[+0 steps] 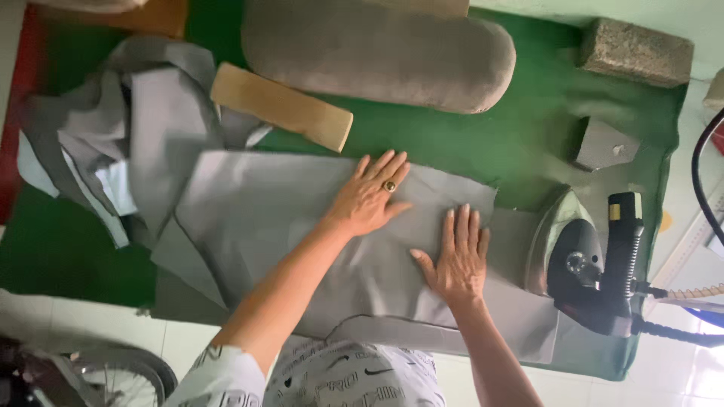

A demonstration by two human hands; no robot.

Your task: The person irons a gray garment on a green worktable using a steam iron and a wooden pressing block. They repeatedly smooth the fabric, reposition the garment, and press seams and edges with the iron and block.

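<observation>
A flat piece of grey fabric lies spread on the green pressing surface. My left hand, with a ring on one finger, rests palm down on the cloth near its far edge, fingers spread. My right hand presses flat on the same cloth a little nearer to me and to the right, fingers together. Neither hand grips anything. A steam iron with a black handle stands just right of my right hand, on the cloth's right end.
A grey padded pressing roll lies at the far side. A wooden block rests beside it. More grey fabric is heaped at the left. A stone-like block sits at the far right. A wheel shows below.
</observation>
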